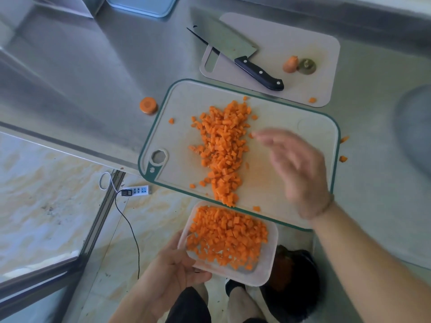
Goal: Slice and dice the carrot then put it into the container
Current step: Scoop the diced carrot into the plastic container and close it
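A long heap of diced carrot [221,148] lies down the middle of the green-rimmed cutting board [310,122], which juts over the counter's front edge. Below that edge my left hand [170,273] grips the corner of a pale plastic container [268,271] that holds more carrot dice [226,238]. My right hand [296,166], blurred, hovers over the board to the right of the heap with fingers spread and nothing in it.
A cleaver [235,52] rests on a second pale board [303,38] at the back, beside two carrot ends [290,64]. Another carrot stub [148,105] sits on the steel counter [81,66]. Stray dice lie right of the board. A power strip [137,190] lies on the floor.
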### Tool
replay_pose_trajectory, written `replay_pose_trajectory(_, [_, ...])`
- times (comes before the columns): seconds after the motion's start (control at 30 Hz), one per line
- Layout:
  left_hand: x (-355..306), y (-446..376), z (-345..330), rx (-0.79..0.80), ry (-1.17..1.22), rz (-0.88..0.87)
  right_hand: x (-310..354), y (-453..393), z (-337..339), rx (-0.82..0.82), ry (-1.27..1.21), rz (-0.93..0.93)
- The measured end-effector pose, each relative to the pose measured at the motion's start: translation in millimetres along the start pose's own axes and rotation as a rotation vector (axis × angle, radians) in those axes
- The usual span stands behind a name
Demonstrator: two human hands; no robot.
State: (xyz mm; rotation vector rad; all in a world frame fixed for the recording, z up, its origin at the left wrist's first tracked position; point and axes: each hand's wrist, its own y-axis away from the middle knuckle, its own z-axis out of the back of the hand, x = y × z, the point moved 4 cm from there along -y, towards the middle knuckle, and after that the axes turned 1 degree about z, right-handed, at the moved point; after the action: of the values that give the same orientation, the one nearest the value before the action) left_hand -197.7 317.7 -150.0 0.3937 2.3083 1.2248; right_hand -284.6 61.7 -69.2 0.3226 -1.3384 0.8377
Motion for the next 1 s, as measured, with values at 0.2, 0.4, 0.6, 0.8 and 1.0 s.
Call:
replay_pose_trajectory(0.2, [-11, 6, 13, -0.003, 0.023, -0.009, -36, -99, -11, 0.224, 0.208, 0.005])
replay_pose_trajectory(0.4, [-22, 13, 23, 0.018, 0.032, -0.036, -57, -118, -30, 0.367, 0.378, 0.011])
replay_pose_trajectory(0.6, [-24, 14, 22, 0.029, 0.027, -0.026, -55, -104, -38, 0.431, 0.38, 0.083])
replay_pose_trajectory(0.8, [-25, 13, 21, 0.021, 0.028, -0.024, -42, -81, -44, 0.425, 0.257, 0.092])
replay_pose_trajectory(1.0, [-25, 13, 19, 0.016, 0.044, -0.028, -30, -49, -55, 0.421, 0.17, 0.085])
